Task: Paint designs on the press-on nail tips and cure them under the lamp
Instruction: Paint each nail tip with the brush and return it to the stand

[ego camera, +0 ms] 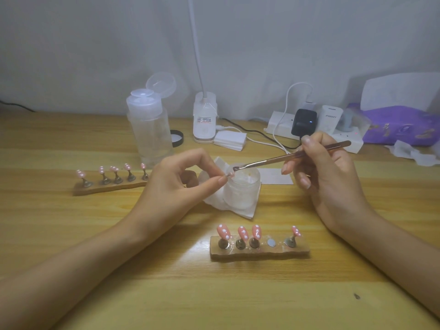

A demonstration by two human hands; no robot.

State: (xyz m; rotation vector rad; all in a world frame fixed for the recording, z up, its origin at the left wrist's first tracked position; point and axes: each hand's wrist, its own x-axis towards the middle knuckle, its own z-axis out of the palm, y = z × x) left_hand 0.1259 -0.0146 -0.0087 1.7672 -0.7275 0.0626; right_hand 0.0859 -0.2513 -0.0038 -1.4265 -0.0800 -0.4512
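Pink dotted tips [242, 232] are carried on four of five places of the stand [259, 252] near the desk's [214, 294] front edge, the fifth tip [229, 174] is pinched in the left hand [171, 184] and touched by a brush [285, 158] gripped in the right hand [328, 177], and curing is judged undone.

The table [142, 294] is pale honey wood with long darker grain lines. A frosted white jar [241, 191] sits on a white tissue [247, 210]. At the jar's rim a rose-gold brush [285, 158] meets a pale pink single tip [229, 173]. In front of the jar, the near nail tips [240, 232] are salmon pink with white dots, on a brown holder [259, 252]. Left of the jar, the far nail tips [114, 169] show the same pink and dots. Behind the jar stand a clear bottle [152, 134], a white lamp [204, 120] and a black charger [304, 121] with a blue light. Further right lies a purple printed pack [400, 127].
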